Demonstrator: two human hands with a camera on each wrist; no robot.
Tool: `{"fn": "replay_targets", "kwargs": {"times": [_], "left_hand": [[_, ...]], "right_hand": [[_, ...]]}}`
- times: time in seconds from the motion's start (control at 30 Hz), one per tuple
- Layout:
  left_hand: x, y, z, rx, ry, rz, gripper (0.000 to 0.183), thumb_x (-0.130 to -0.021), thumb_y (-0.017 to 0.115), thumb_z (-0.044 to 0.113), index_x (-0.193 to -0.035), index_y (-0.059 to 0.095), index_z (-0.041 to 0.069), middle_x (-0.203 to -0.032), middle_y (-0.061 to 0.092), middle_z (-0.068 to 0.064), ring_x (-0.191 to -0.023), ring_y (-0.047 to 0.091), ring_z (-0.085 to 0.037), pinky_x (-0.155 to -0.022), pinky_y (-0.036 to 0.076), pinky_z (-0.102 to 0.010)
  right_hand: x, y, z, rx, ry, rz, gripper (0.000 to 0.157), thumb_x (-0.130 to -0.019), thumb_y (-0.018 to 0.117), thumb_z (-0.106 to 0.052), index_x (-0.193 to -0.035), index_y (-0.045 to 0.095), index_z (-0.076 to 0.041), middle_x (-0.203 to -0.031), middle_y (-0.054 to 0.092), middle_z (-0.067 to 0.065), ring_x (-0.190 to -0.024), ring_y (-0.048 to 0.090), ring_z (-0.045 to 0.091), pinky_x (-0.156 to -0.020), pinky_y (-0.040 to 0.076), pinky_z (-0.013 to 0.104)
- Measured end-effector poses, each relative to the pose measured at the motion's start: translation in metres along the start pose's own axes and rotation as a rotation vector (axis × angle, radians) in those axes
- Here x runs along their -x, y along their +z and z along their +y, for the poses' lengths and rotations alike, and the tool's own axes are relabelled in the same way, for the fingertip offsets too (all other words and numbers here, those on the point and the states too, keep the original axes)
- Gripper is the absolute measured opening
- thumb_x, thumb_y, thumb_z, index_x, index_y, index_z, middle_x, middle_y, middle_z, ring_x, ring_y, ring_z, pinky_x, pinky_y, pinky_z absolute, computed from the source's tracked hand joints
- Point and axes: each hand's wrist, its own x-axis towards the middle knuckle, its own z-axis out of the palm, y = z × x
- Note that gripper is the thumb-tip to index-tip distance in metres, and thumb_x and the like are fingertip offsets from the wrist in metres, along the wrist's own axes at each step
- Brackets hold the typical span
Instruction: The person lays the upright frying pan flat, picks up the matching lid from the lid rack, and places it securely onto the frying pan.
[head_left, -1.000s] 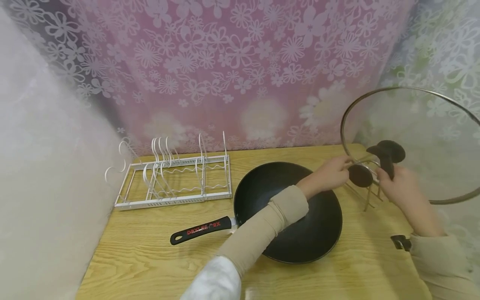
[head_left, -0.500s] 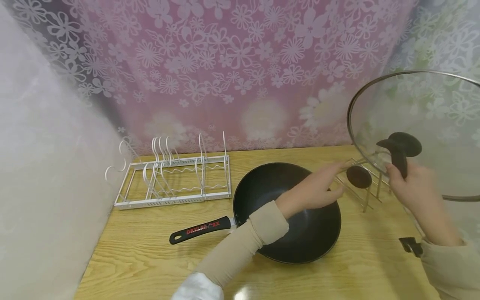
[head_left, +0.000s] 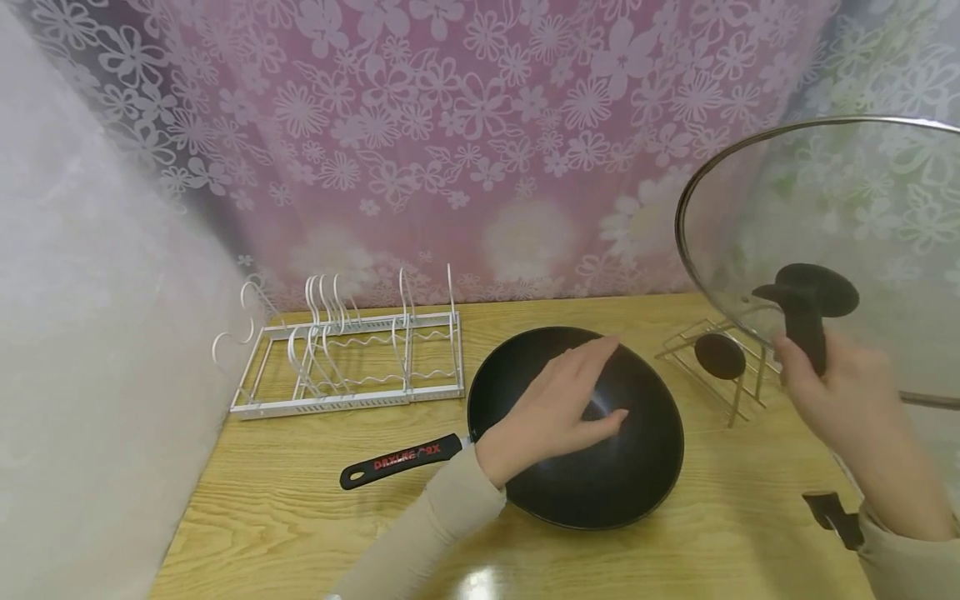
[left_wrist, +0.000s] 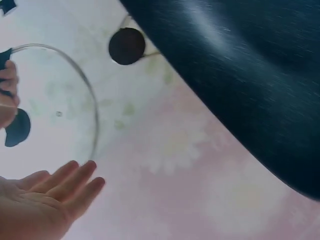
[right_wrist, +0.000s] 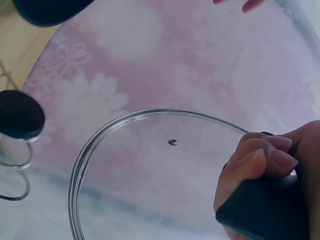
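My right hand [head_left: 847, 400] holds a large glass lid [head_left: 738, 225] by its black handle [head_left: 806, 329], tilted nearly upright at the right in the head view. In the right wrist view, the right hand's fingers [right_wrist: 255, 155] curl round that handle, and the metal rim arcs out to the left. Over the black frying pan [head_left: 630, 475] hovers my left hand [head_left: 555, 412], its fingers extended and holding nothing; the left wrist view shows its palm [left_wrist: 45, 210] apart from the pan's edge. The pan lies on the table, its handle [head_left: 401, 460] pointing left.
A white wire rack [head_left: 345, 404] with upright loops stands at the back left. Right of the pan sits a small gold-coloured wire stand [head_left: 738, 400] with a dark round disc [head_left: 720, 356]. The wooden table [head_left: 285, 517] meets a flowered pink curtain [head_left: 480, 167] behind.
My left hand has let go of the small wire stand and drawn back leftward over the pan. The right hand has lifted the lid away from the stand, slightly up and right.
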Motion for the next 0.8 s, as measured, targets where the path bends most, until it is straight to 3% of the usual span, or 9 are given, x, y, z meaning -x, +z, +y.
{"fn": "replay_targets", "kwargs": {"times": [0.17,0.27,0.37,0.5,0.8], "left_hand": [[0.031,-0.003,-0.014,-0.124,0.094,0.109,0.083,-0.09,0.065,0.043,-0.153,0.028,0.003,-0.153,0.038,-0.012,-0.141,0.038,-0.023,-0.116,0.032,-0.037],[0.05,-0.003,-0.022,-0.176,0.13,0.153,0.083,-0.089,0.066,0.042,-0.152,0.03,0.002,-0.153,0.039,-0.013,-0.139,0.04,-0.025,-0.114,0.035,-0.039],[0.068,-0.002,-0.031,-0.21,0.169,0.175,0.08,-0.089,0.067,0.039,-0.15,0.034,0.001,-0.151,0.041,-0.014,-0.138,0.042,-0.026,-0.114,0.036,-0.039],[0.09,0.0,-0.046,-0.232,0.208,0.169,0.075,-0.088,0.07,0.035,-0.147,0.04,0.0,-0.15,0.042,-0.016,-0.138,0.042,-0.029,-0.115,0.035,-0.041],[0.136,0.001,-0.068,-0.249,0.152,0.157,0.081,-0.081,0.075,0.04,-0.144,0.044,0.0,-0.149,0.043,-0.017,-0.136,0.045,-0.033,-0.111,0.039,-0.043]], "right_hand": [[0.01,0.0,-0.014,-0.047,-0.012,-0.007,0.026,-0.099,0.054,-0.014,-0.077,0.059,-0.002,-0.061,0.06,0.007,-0.049,0.042,0.006,-0.043,0.031,0.027],[0.016,0.003,-0.023,-0.078,-0.048,0.039,0.024,-0.098,0.056,-0.011,-0.074,0.057,-0.004,-0.055,0.053,0.0,-0.045,0.038,0.003,-0.041,0.028,0.025],[0.021,0.006,-0.031,-0.114,-0.043,0.045,0.024,-0.097,0.058,-0.011,-0.074,0.055,-0.005,-0.05,0.044,-0.005,-0.042,0.034,0.006,-0.04,0.025,0.026],[0.027,0.006,-0.038,-0.136,0.0,0.0,0.025,-0.099,0.058,-0.015,-0.076,0.057,-0.005,-0.052,0.046,-0.005,-0.043,0.037,0.007,-0.041,0.026,0.026],[0.042,0.012,-0.05,-0.203,-0.069,0.032,0.022,-0.093,0.065,-0.008,-0.073,0.059,-0.01,-0.057,0.053,-0.008,-0.048,0.044,0.004,-0.043,0.031,0.02]]}}
